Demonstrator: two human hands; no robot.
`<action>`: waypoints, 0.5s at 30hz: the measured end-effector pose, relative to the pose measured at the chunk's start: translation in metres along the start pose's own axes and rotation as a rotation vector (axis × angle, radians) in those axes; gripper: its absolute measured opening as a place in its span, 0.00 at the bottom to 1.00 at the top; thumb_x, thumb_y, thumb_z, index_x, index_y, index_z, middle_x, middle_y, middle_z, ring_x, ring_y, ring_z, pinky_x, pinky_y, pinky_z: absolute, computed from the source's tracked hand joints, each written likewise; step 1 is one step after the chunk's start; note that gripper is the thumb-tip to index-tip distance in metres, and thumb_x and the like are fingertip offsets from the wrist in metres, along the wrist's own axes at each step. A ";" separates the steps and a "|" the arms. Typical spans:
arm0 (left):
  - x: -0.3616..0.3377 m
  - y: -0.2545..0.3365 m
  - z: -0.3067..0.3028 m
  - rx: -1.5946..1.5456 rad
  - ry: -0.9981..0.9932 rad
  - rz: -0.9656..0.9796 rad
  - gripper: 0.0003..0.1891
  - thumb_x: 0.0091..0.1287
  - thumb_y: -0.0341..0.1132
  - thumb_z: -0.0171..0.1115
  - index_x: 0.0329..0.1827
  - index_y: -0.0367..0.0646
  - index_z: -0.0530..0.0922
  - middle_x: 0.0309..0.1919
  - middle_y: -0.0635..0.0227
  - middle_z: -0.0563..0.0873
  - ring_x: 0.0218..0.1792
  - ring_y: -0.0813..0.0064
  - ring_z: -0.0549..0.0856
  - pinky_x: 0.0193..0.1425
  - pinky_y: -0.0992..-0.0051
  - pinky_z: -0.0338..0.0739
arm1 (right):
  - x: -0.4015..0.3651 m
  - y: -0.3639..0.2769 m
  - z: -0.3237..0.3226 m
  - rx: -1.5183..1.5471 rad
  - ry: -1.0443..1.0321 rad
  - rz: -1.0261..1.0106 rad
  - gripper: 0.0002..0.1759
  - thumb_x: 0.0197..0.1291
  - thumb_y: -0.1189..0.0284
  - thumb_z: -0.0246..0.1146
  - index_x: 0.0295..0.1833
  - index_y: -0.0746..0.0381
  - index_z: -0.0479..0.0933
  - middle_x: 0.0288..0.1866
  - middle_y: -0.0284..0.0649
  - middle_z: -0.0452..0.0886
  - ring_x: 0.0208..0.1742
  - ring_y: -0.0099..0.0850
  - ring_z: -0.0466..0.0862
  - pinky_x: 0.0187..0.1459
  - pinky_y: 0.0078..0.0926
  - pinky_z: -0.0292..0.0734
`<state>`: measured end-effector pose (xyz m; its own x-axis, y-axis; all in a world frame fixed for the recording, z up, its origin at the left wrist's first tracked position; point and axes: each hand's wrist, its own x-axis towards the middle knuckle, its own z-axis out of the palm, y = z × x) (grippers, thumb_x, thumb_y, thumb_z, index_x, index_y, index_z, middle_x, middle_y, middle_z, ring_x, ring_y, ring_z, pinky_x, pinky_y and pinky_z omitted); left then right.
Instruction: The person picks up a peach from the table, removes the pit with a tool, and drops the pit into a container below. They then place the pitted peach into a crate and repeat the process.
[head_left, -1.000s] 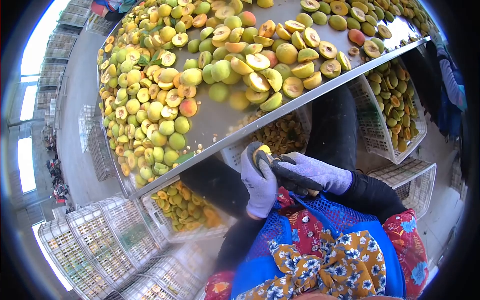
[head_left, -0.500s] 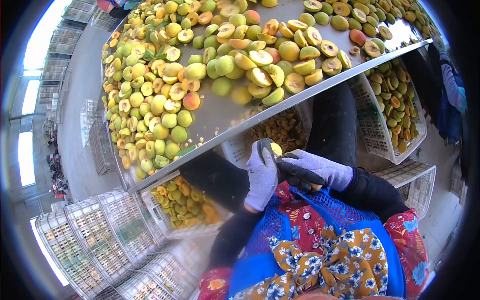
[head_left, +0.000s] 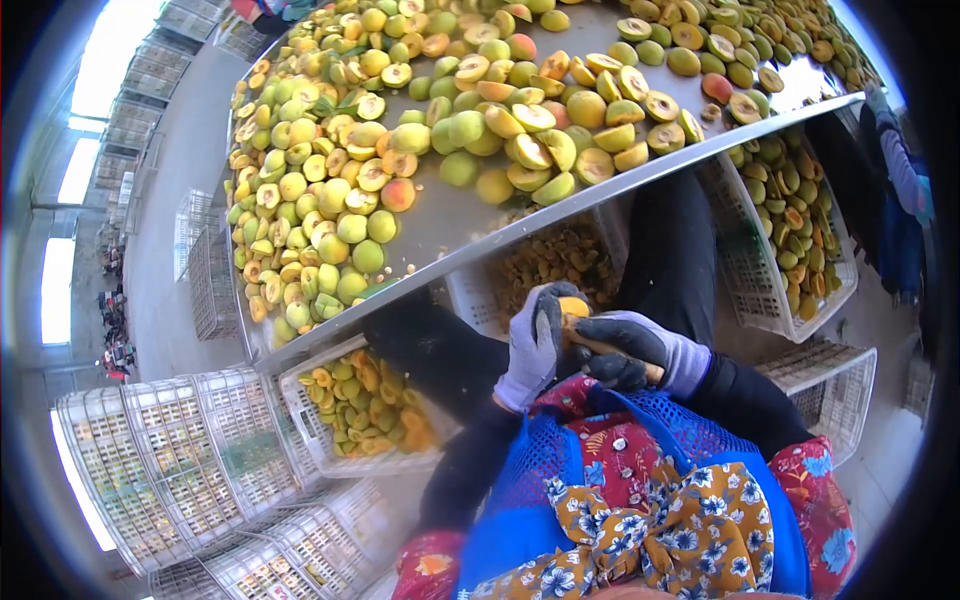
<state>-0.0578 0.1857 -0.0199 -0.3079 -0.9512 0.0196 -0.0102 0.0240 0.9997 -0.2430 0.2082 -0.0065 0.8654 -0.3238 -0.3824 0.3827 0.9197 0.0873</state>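
The left hand [head_left: 530, 345], in a grey glove, is closed around a yellow peach [head_left: 573, 306], which sits just below the near edge of the metal table [head_left: 440, 235]. The right hand [head_left: 628, 348], also gloved, grips a wooden-handled tool [head_left: 648, 370] that touches the fruit. Under this edge stands a white crate [head_left: 470, 300] with pits. On the table lie many whole and halved peaches [head_left: 330, 200], most of them toward its left edge.
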 end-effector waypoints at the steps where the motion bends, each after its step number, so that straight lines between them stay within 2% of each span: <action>1: -0.003 -0.004 0.001 -0.156 -0.027 -0.002 0.20 0.82 0.43 0.43 0.52 0.34 0.77 0.41 0.59 0.86 0.43 0.72 0.85 0.53 0.72 0.79 | 0.004 0.002 -0.015 0.160 -0.127 0.064 0.21 0.75 0.56 0.54 0.46 0.66 0.72 0.19 0.34 0.68 0.13 0.18 0.67 0.10 0.10 0.62; 2: -0.006 -0.009 0.003 -0.235 -0.043 0.015 0.19 0.82 0.42 0.43 0.52 0.34 0.77 0.41 0.59 0.86 0.44 0.72 0.85 0.53 0.72 0.78 | 0.007 0.005 -0.025 0.323 -0.248 0.137 0.21 0.75 0.57 0.54 0.47 0.69 0.71 0.19 0.35 0.68 0.13 0.18 0.66 0.10 0.09 0.61; 3: -0.010 -0.011 0.005 -0.255 -0.048 0.002 0.19 0.81 0.42 0.43 0.52 0.34 0.77 0.41 0.59 0.86 0.43 0.72 0.85 0.52 0.72 0.79 | 0.004 0.013 -0.020 0.465 -0.268 0.100 0.23 0.75 0.59 0.55 0.48 0.73 0.70 0.22 0.37 0.69 0.15 0.17 0.66 0.10 0.07 0.59; 4: -0.010 -0.011 0.006 -0.276 -0.060 -0.010 0.18 0.81 0.41 0.44 0.51 0.34 0.77 0.41 0.59 0.86 0.43 0.72 0.85 0.52 0.72 0.79 | 0.007 0.015 -0.027 0.457 -0.371 0.124 0.22 0.75 0.60 0.54 0.49 0.73 0.70 0.24 0.38 0.70 0.17 0.17 0.68 0.10 0.07 0.59; 6: -0.010 -0.013 0.002 -0.212 -0.090 -0.008 0.18 0.81 0.40 0.44 0.51 0.34 0.78 0.41 0.61 0.86 0.43 0.72 0.85 0.52 0.73 0.79 | 0.003 0.016 -0.028 0.430 -0.274 0.102 0.21 0.76 0.60 0.53 0.49 0.73 0.70 0.26 0.39 0.71 0.18 0.17 0.69 0.10 0.07 0.60; 8: -0.012 -0.019 -0.002 -0.065 -0.101 0.005 0.18 0.81 0.40 0.44 0.51 0.34 0.78 0.41 0.61 0.86 0.43 0.72 0.85 0.52 0.73 0.79 | 0.002 0.018 -0.015 0.246 -0.117 -0.004 0.21 0.76 0.60 0.53 0.50 0.73 0.70 0.26 0.39 0.72 0.18 0.17 0.70 0.11 0.08 0.63; 9: -0.013 -0.022 -0.001 -0.105 -0.090 0.031 0.17 0.81 0.39 0.43 0.51 0.35 0.78 0.40 0.61 0.86 0.42 0.72 0.85 0.51 0.73 0.79 | 0.003 0.020 -0.012 0.153 -0.040 -0.060 0.21 0.76 0.60 0.53 0.51 0.73 0.70 0.26 0.40 0.72 0.18 0.17 0.71 0.12 0.08 0.64; 12: -0.012 -0.015 0.004 -0.220 -0.028 0.104 0.17 0.81 0.40 0.44 0.51 0.35 0.78 0.38 0.61 0.86 0.40 0.72 0.86 0.50 0.73 0.79 | 0.017 0.022 -0.040 0.377 -0.394 0.045 0.22 0.75 0.59 0.53 0.52 0.72 0.71 0.25 0.40 0.74 0.17 0.18 0.71 0.13 0.11 0.67; 13: -0.011 -0.012 0.003 -0.216 -0.030 0.130 0.18 0.82 0.40 0.44 0.51 0.35 0.78 0.39 0.61 0.86 0.41 0.72 0.86 0.50 0.73 0.79 | 0.013 0.023 -0.036 0.276 -0.135 -0.079 0.21 0.74 0.59 0.54 0.51 0.70 0.73 0.24 0.38 0.75 0.15 0.19 0.71 0.17 0.14 0.71; 15: -0.009 -0.013 -0.001 -0.197 -0.027 0.102 0.18 0.82 0.40 0.44 0.52 0.35 0.78 0.40 0.61 0.86 0.42 0.72 0.86 0.51 0.73 0.79 | 0.009 0.016 -0.023 0.228 -0.158 0.001 0.21 0.74 0.59 0.55 0.49 0.70 0.74 0.23 0.36 0.75 0.15 0.19 0.71 0.19 0.15 0.72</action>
<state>-0.0541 0.1940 -0.0328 -0.3237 -0.9381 0.1230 0.2070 0.0566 0.9767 -0.2362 0.2254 -0.0298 0.8987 -0.3699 -0.2356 0.4293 0.8520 0.2997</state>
